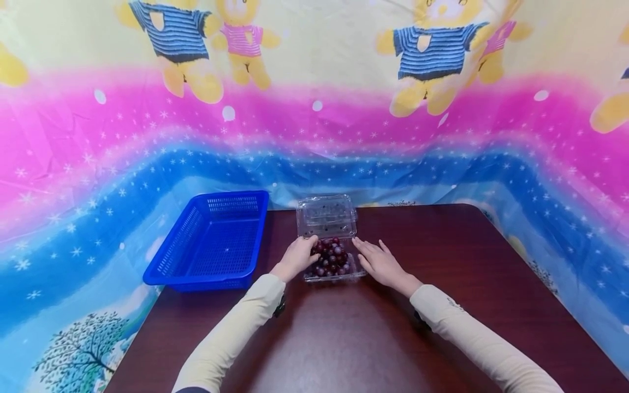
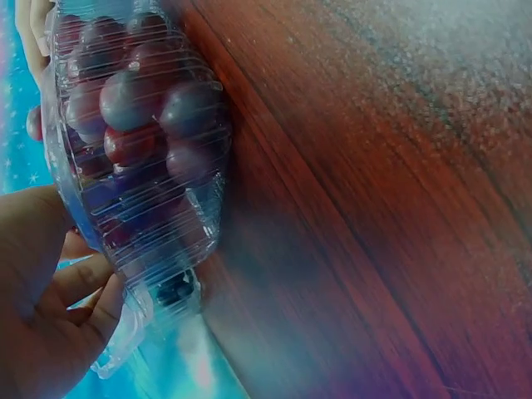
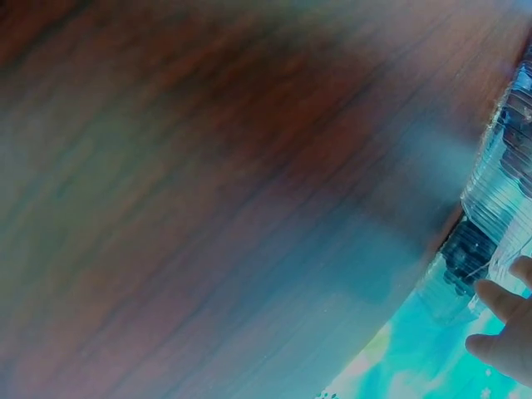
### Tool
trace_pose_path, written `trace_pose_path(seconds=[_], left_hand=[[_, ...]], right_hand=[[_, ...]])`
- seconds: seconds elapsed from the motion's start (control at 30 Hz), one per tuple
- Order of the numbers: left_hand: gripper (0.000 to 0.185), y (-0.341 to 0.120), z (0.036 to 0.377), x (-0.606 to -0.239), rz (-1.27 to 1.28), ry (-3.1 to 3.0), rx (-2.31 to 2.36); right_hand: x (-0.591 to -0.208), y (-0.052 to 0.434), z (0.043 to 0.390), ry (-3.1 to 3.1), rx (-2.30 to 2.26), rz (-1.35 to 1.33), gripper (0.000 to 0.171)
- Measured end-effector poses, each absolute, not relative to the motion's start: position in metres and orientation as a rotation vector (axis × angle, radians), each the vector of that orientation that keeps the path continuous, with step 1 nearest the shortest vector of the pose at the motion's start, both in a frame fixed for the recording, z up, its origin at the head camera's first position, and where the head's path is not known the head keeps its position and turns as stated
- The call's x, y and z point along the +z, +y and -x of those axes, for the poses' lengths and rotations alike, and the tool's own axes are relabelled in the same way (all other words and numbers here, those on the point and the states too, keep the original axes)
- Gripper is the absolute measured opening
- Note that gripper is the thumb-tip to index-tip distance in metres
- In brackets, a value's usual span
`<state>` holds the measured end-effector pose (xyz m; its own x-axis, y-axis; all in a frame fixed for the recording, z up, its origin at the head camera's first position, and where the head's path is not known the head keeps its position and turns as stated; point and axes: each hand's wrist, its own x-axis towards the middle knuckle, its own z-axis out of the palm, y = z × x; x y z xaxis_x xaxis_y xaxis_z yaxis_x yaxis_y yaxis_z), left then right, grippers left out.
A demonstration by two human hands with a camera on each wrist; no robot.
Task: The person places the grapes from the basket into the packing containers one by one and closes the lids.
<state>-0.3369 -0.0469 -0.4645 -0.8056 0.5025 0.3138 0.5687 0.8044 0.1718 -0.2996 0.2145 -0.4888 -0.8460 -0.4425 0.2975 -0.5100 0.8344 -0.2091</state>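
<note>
A clear plastic clamshell box [image 1: 335, 277] stands on the table with its lid [image 1: 326, 215] raised at the back. Dark red grapes [image 1: 333, 256] fill it, and they show through its ribbed wall in the left wrist view. At the left rim, my left hand [image 1: 296, 257] grips the box near the hinge, with fingers [image 2: 83, 283] curled at the edge. My right hand [image 1: 384, 266] lies along the right rim, its fingers straight and slightly spread. In the right wrist view those fingers [image 3: 499, 299] are close to the box's hinge corner.
To the left, a blue plastic basket [image 1: 260, 234] with slotted sides sits at the table's edge. The dark brown wooden table [image 1: 442, 240] extends to the right and toward me. Behind it hangs a printed cloth [image 1: 314, 125] with bears and snowflakes.
</note>
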Motion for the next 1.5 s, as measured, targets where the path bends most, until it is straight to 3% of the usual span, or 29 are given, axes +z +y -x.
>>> trace_pose_path(seconds=[0.7, 1.27, 1.5], left_hand=[[0.022, -0.042, 0.337, -0.463, 0.799, -2.745, -0.074], [0.009, -0.054, 0.338, -0.462, 0.773, -2.675, -0.200], [0.015, -0.057, 0.338, -0.460, 0.759, -2.670, -0.295]], right_hand=[[-0.491, 0.216, 0.304, -2.780, 0.442, -0.739, 0.050], [-0.495, 0.213, 0.304, -2.742, 0.472, -0.738, 0.048], [-0.495, 0.213, 0.304, -2.706, 0.512, -0.755, 0.045]])
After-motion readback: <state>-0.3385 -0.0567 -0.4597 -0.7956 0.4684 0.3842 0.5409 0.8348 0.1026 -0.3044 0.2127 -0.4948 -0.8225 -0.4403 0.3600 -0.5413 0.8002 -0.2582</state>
